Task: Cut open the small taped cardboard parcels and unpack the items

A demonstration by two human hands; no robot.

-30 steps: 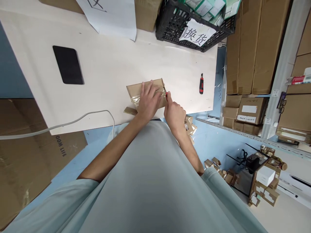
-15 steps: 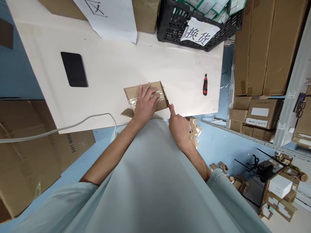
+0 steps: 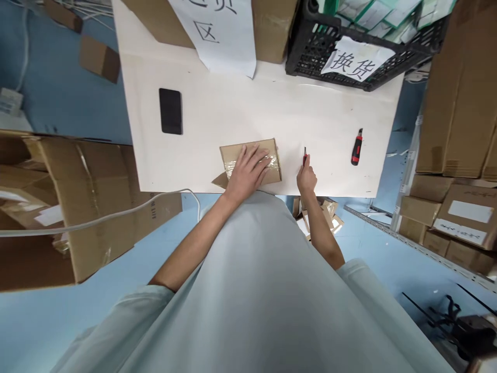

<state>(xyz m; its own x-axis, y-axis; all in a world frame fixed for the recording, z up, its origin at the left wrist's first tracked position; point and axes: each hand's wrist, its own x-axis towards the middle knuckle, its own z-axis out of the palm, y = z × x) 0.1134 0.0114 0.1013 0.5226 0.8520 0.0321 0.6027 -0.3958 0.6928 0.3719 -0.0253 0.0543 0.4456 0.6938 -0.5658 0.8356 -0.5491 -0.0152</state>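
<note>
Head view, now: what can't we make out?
Head view only:
1) cardboard box top: largely covered by the left hand lying flat on it.
2) small red tool in the right hand: too small to tell its blade state.
3) black crate contents: cut off by the top edge.

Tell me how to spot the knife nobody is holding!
Find the white table and go to its right end, in front of the black crate. The utility knife lies alone, right of the right hand. It is red and black, and unlike that hand's cutter, nothing touches it.
</note>
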